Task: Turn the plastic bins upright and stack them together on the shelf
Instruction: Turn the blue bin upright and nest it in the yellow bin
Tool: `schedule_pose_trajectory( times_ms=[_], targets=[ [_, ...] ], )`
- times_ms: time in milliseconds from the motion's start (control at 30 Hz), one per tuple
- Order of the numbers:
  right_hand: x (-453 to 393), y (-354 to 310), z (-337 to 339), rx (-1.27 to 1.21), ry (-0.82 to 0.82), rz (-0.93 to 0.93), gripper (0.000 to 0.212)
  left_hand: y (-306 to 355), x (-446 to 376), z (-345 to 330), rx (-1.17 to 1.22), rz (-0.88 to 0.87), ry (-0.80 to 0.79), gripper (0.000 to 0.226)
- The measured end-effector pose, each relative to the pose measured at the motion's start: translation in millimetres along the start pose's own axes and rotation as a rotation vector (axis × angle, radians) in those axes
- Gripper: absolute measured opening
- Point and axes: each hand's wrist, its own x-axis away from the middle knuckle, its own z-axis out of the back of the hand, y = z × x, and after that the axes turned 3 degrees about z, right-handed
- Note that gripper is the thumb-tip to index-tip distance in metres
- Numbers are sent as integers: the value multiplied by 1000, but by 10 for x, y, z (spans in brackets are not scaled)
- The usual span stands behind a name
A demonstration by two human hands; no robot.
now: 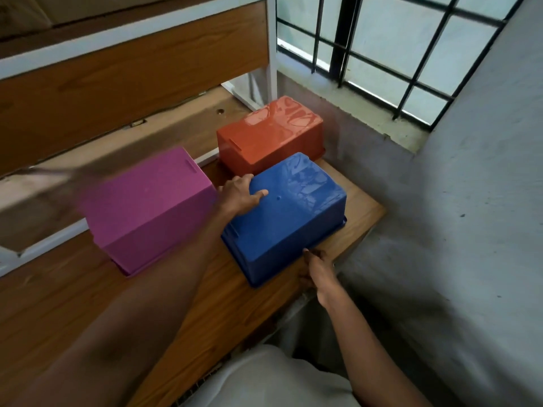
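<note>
Three plastic bins lie upside down on the wooden shelf (73,289). The blue bin (291,212) is nearest the shelf's right end. My left hand (241,195) grips its far left corner, thumb on the bottom face. My right hand (317,268) holds its near rim at the shelf's front edge. The pink bin (150,210) sits to the left, apart from my hands. Behind the blue bin, the orange bin (270,133) rests at the back near the wall.
A white-framed upper shelf (132,63) with a wooden panel hangs over the back left. A barred window (396,48) and its sill stand at the back right. A grey wall (470,230) runs close along the shelf's right end.
</note>
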Motion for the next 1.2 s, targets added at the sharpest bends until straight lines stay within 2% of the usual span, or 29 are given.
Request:
schedule_pose_trajectory(
  times_ms=[233,433,533,633,900,1067,1200],
  targets=[
    [-8,-4,-5,-50,121,13,41,-92,109,-49,215,-32,19,54],
    [-247,172,139,-101,203,-10,42,-155,399,-174,426,-35,-19,38],
    [-272,205,233,-130,190,-52,41,-200,536,-220,489,-26,-27,42],
    [-13,77,210,-151,166,-88,31,-251,647,-235,511,-8,-13,46],
    [356,-86,237,-146,232,1,30,-429,923,-238,558,24,-8,57],
    [461,-153,351,-175,253,29,21,-619,1133,-236,694,70,-35,63],
    [561,-328,324,-244,187,95,27,-841,1311,-290,818,106,-87,51]
  ],
)
